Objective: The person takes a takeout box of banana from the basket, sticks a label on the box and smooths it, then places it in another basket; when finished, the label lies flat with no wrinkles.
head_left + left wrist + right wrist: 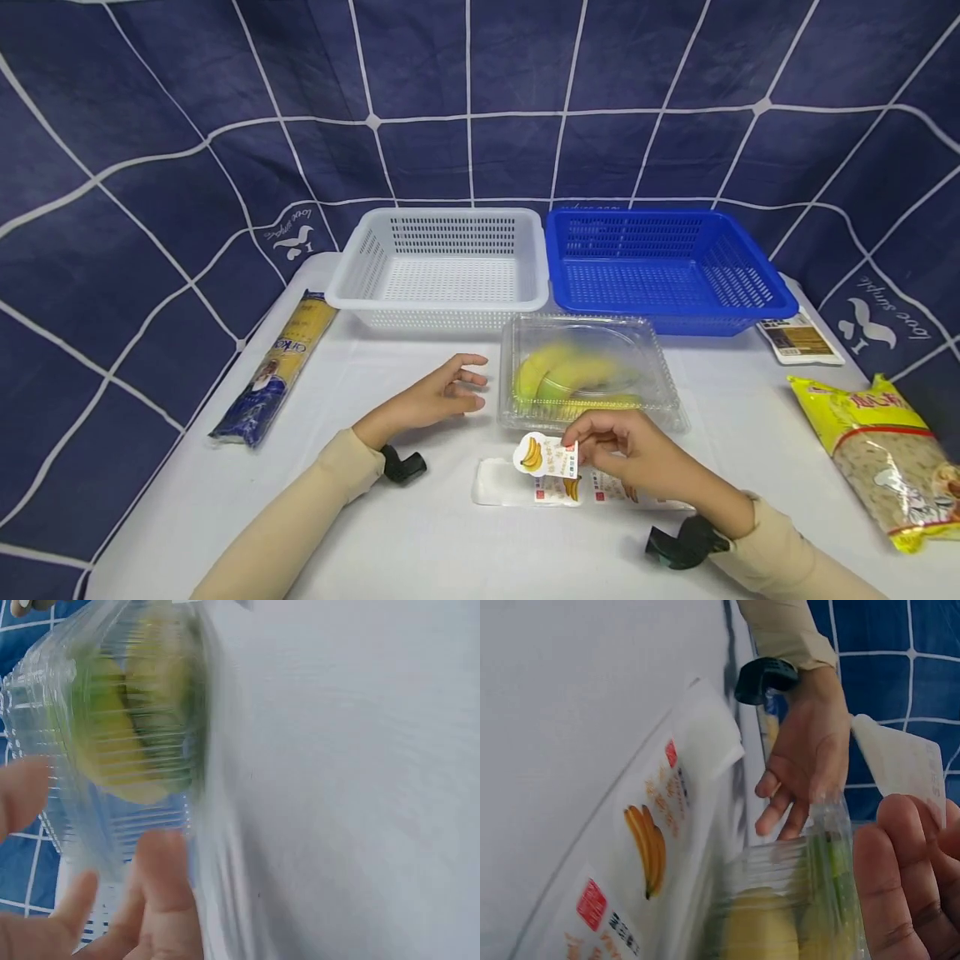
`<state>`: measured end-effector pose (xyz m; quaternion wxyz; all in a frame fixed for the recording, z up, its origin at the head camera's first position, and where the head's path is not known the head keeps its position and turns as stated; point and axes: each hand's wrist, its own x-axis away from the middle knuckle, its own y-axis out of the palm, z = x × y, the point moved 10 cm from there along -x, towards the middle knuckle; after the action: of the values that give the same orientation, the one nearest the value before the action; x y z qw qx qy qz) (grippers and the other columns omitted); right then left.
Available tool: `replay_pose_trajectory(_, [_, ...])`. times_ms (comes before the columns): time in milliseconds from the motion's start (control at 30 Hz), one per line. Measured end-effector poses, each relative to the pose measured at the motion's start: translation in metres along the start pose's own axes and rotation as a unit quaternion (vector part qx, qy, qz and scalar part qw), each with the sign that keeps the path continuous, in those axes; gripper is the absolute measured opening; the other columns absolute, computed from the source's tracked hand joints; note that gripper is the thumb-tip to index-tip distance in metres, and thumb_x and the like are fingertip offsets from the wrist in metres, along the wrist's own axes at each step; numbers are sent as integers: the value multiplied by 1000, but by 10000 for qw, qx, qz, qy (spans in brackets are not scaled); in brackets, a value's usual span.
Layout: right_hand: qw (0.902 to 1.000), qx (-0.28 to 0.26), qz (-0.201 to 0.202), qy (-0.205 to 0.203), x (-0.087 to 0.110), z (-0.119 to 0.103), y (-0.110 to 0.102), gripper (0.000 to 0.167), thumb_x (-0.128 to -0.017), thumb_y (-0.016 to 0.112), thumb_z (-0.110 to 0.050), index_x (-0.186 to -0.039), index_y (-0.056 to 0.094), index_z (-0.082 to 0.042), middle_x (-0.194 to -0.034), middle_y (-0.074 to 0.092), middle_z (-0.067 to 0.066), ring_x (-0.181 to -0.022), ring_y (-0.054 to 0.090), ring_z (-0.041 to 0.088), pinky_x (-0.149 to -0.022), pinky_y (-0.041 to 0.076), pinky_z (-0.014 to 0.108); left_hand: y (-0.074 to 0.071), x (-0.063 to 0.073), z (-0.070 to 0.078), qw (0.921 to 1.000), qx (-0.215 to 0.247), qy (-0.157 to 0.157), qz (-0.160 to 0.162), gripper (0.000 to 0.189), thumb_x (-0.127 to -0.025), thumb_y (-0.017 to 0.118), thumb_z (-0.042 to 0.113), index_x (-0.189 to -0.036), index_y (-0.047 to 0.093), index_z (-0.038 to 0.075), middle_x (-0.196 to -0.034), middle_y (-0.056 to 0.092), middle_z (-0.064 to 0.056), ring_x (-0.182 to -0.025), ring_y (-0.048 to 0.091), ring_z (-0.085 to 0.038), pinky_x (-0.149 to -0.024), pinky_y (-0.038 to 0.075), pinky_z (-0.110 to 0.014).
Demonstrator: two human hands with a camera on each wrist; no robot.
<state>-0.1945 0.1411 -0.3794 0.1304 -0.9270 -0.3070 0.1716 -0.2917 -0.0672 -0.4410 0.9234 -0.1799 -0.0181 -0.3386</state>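
Note:
My right hand (pixel 626 450) pinches a white banana sticker (pixel 546 455) by its right end, in front of a lidded clear plastic box (pixel 667 392). Yellow-green bananas (pixel 562 371) show through the box. Below the sticker lies a backing strip (pixel 504 483) with more banana stickers on it; the right wrist view shows one printed banana label (pixel 646 847) close up. My left hand (pixel 431 392) hovers left of the box with fingers loosely bent and nothing in them. In the left wrist view its fingers (pixel 161 862) are near the box's side.
Behind the box stand a white basket (pixel 442 318) and a blue basket (pixel 675 323), side by side. A pasta packet (pixel 277 367) lies at the left. On the right are a yellow-topped bag (pixel 892 454) and a small flat packet (pixel 802 337), partly behind the blue basket.

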Motion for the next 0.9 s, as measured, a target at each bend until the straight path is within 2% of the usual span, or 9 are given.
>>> replay_pose_trajectory(100, [9999, -11, 162, -14, -1, -2, -7, 27, -95, 54, 20, -110, 73, 7, -101, 77, 10, -88, 74, 11, -74, 65, 33, -4, -7, 3, 9989, 365, 157, 237, 73, -109, 63, 15, -169, 22, 7, -159, 46, -29, -133, 61, -42, -97, 59, -48])
replay_pose_trajectory(200, [9989, 120, 435, -81, -2, -6, -15, 18, -98, 62, 16, -106, 75, 6, -98, 77, 5, -84, 73, 10, -72, 64, 30, -4, -12, 9, 9963, 686, 372, 366, 79, -109, 62, 11, -172, 15, 12, -165, 37, -31, -142, 53, -48, -103, 57, -53])
replay_pose_trajectory(300, [9972, 204, 718, -64, -3, -9, -24, 12, -96, 70, 13, -102, 76, 5, -94, 78, 0, -82, 74, 9, -70, 64, 28, -2, -18, 13, 9935, 889, 599, 394, 84, -107, 65, 9, -173, 13, 15, -170, 29, -31, -150, 43, -50, -107, 55, -55])
replay_pose_trajectory(433, [9946, 191, 1024, -28, -4, -11, -37, 8, -94, 74, 13, -99, 74, 7, -91, 78, -2, -78, 74, 8, -67, 63, 27, 1, -26, 18, 9915, 981, 753, 402, 89, -104, 70, 12, -174, 15, 19, -173, 24, -28, -154, 36, -51, -109, 53, -58])
replay_pose_trajectory(667, [9898, -46, 1417, -122, -9, -12, -56, 20, -92, 71, 20, -111, 67, 16, -93, 77, -4, -77, 75, 9, -67, 63, 26, 7, -37, 22, 9918, 993, 732, 326, 94, -101, 72, 16, -175, 14, 27, -176, 15, -27, -157, 28, -54, -116, 43, -66])
replay_pose_trajectory(900, [9860, -117, 1661, 109, -9, -12, -72, 33, -95, 69, 18, -126, 60, 23, -99, 75, -1, -80, 78, 12, -71, 64, 28, 7, -45, 27, 9912, 1023, 755, 356, 96, -99, 73, 18, -175, 15, 29, -176, 12, -29, -155, 26, -59, -116, 40, -70])
